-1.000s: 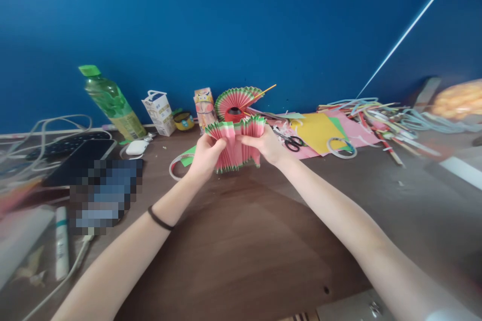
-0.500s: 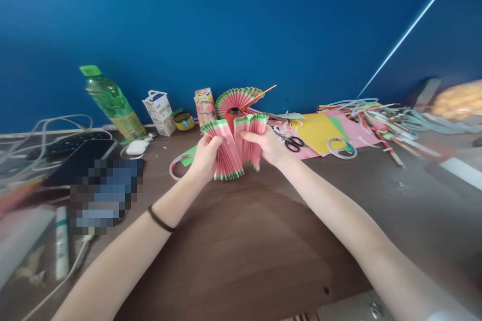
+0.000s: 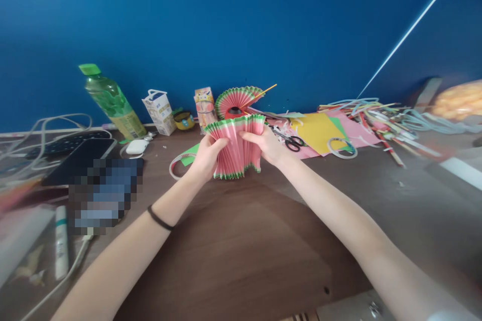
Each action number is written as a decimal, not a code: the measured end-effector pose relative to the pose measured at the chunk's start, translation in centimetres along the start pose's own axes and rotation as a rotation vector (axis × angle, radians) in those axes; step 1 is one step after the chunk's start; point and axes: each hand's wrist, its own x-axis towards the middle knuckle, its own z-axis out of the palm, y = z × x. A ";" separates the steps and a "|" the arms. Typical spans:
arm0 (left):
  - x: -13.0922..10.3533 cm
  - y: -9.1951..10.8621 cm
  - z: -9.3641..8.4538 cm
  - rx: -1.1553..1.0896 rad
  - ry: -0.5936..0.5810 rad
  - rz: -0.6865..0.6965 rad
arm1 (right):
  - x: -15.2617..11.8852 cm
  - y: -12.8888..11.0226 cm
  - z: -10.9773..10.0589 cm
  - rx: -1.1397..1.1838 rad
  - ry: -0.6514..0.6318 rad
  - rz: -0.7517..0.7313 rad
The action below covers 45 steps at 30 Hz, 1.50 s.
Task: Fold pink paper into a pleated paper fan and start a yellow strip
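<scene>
Pleated pink paper [image 3: 234, 153] with green and white edges is held up above the desk between both hands. My left hand [image 3: 208, 158] is closed on its left side, thumb pressed on the front. On its right side, my right hand [image 3: 268, 144] pinches the folds with the thumb in front. The fingers behind the paper are hidden. Just behind stands a finished-looking pleated fan [image 3: 239, 98] in the same colours, beside a red round object [image 3: 234, 114] mostly covered by the held paper.
Black-handled scissors [image 3: 293, 144], yellow paper [image 3: 316, 133] and a tape roll [image 3: 342, 148] lie to the right, with tangled strips [image 3: 380, 125] beyond. A green bottle [image 3: 111, 103], a carton [image 3: 160, 113] and a small box [image 3: 205, 108] stand along the blue wall. A phone [image 3: 113, 190] lies left.
The gap between the two pleated halves has closed at the top; their inner edges now meet or overlap in the middle. Both hands keep their grip and have barely shifted.
</scene>
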 end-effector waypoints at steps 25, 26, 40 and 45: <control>-0.1 -0.6 -0.2 0.309 0.071 0.133 | -0.2 -0.2 0.4 -0.193 -0.037 -0.126; -0.1 -0.7 -0.3 0.326 0.066 0.142 | -0.2 -0.2 0.4 -0.208 -0.037 -0.125; -0.5 -0.1 0.2 0.498 0.146 0.079 | -0.7 -0.8 1.2 -0.525 0.080 -0.284; -0.7 0.6 0.2 0.551 0.113 0.034 | -0.5 -0.5 1.0 -0.514 0.077 -0.247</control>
